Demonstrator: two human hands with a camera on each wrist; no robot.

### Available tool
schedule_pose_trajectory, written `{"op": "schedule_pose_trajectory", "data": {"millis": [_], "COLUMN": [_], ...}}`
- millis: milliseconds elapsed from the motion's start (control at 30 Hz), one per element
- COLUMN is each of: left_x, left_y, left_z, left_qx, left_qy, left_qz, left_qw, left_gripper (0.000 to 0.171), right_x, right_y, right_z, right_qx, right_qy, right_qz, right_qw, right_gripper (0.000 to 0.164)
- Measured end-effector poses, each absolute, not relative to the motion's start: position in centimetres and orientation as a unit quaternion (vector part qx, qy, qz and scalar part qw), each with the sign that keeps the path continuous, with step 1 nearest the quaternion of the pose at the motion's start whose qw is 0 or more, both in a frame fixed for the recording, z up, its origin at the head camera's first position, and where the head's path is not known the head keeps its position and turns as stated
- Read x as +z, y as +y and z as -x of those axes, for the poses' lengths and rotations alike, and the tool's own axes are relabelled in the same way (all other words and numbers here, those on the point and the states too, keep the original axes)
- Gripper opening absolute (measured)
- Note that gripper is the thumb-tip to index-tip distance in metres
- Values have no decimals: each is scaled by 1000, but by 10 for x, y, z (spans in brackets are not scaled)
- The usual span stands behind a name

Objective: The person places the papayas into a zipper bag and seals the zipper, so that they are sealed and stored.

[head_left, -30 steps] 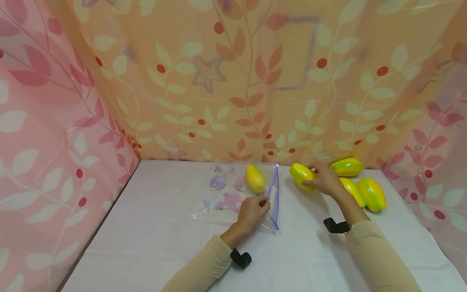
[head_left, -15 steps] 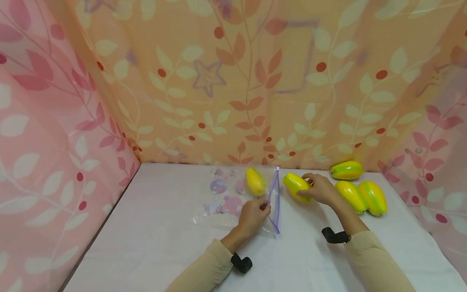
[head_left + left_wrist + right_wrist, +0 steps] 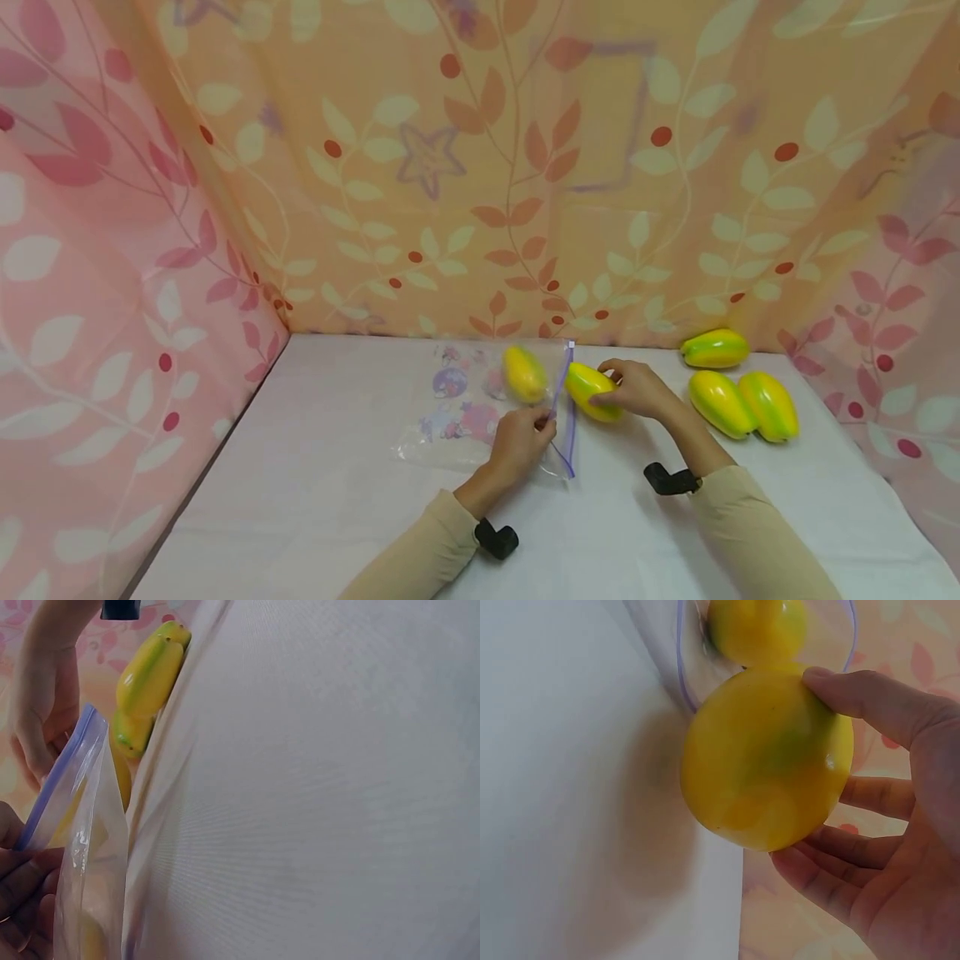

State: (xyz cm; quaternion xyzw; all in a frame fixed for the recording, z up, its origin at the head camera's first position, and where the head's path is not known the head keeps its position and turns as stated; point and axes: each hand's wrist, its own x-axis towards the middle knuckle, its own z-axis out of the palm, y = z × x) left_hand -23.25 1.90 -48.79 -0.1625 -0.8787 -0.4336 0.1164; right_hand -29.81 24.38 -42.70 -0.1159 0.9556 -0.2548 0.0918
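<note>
A clear zip bag (image 3: 465,433) with a purple seal and cartoon prints lies on the table, its mouth toward the right. Inside it rests one yellow papaya (image 3: 523,375). My left hand (image 3: 516,446) pinches the bag's near lip by the purple seal (image 3: 56,780), holding the mouth apart. My right hand (image 3: 639,390) grips a second yellow-green papaya (image 3: 585,387) between thumb and fingers. This papaya's front end is at the bag's mouth, and the right wrist view shows it (image 3: 765,765) lined up with the opening. Whether its tip is past the seal I cannot tell.
At the right lie two papayas side by side (image 3: 722,404) (image 3: 768,407), with another papaya (image 3: 715,348) behind them near the back. A white cloth (image 3: 315,500) covers the table. Patterned curtains (image 3: 360,208) stand along the back and both sides.
My right hand has carried the papaya leftward from beside the others to the bag's mouth. The left hand keeps its pinch on the bag, nearly still.
</note>
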Motion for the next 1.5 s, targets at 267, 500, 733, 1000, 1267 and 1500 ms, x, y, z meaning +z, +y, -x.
{"op": "schedule_pose_trajectory", "data": {"millis": [267, 500, 733, 1000, 1267, 1500], "left_x": [-486, -486, -488, -489, -489, -487], "left_y": [19, 17, 17, 18, 18, 19], "left_z": [233, 234, 234, 233, 233, 234], "left_qx": [-435, -438, -425, -424, -426, -418], "left_qy": [-879, -877, -882, -883, -882, -884], "left_qz": [164, 164, 169, 164, 166, 169], "left_qw": [100, 108, 116, 114, 114, 122], "left_gripper": [13, 14, 12, 10, 13, 14], "right_x": [-432, -440, -450, -456, -460, -467], "right_y": [227, 217, 210, 205, 201, 197], "right_z": [302, 306, 310, 308, 305, 305], "right_qx": [-276, -302, -327, -375, -470, -509], "right_qy": [950, 944, 939, 923, 877, 856], "right_qz": [124, 116, 94, 56, 60, 59], "right_qw": [79, 69, 50, 61, 78, 67], "right_gripper": [62, 65, 64, 65, 64, 63]}}
